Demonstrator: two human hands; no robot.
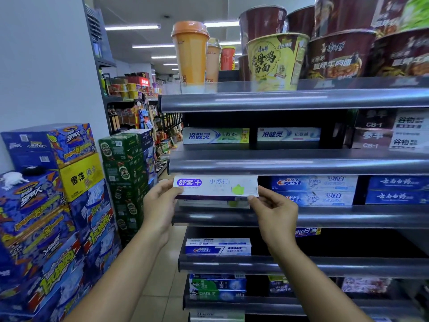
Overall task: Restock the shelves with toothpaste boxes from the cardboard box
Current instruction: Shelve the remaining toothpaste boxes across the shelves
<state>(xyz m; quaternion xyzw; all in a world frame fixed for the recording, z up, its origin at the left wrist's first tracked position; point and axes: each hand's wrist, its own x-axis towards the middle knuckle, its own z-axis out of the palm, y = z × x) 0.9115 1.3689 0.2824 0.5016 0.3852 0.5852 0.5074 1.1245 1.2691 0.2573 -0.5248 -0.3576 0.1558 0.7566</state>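
A white and purple toothpaste box (216, 187) is held level at the left end of the third shelf (301, 219), on top of another like box (213, 204). My left hand (160, 201) grips its left end. My right hand (274, 210) pinches its right end. Beside it on the same shelf lie two stacked blue Crest boxes (313, 190) and dark blue boxes (398, 190). The cardboard box is not in view.
Toothpaste boxes (216, 135) lie on the shelf above, and a Crest box (218, 247) and green boxes (217, 287) on lower shelves. Noodle cups (276, 61) stand on the top shelf. Stacked drink cartons (51, 205) crowd the left; an aisle (162, 270) runs between.
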